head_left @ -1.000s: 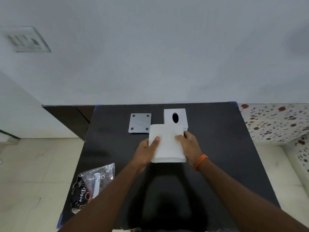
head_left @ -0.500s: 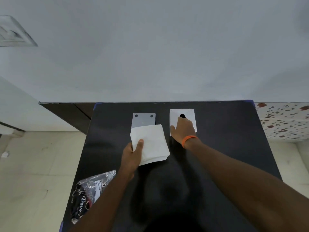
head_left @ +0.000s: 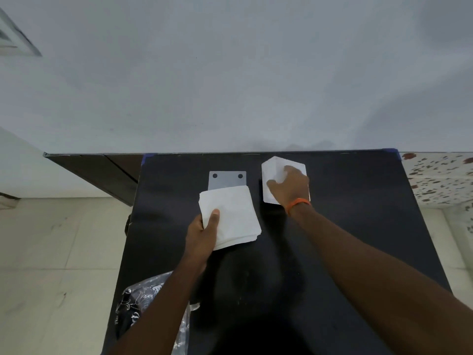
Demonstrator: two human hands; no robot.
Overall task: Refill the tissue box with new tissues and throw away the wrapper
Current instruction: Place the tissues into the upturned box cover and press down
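A stack of white tissues (head_left: 231,215) is held above the black table (head_left: 345,226) by my left hand (head_left: 204,233), thumb on top. My right hand (head_left: 289,187), with an orange band at the wrist, grips the white tissue box (head_left: 271,170) at the table's far side; the box is tilted, one corner raised. The grey base plate (head_left: 226,179) of the box lies flat beside it on the left, its near edge hidden by the tissues. The crumpled clear wrapper (head_left: 143,301) with dark print lies at the table's near left corner, partly under my left forearm.
A pale wall rises right behind the table. A dark cabinet (head_left: 102,172) stands at the left rear, light floor tiles (head_left: 51,252) at the left, and a speckled surface (head_left: 440,175) at the right.
My right hand let go of the tissues, reached to the tissue box and has tipped it up. My left hand carried the stack to the left.
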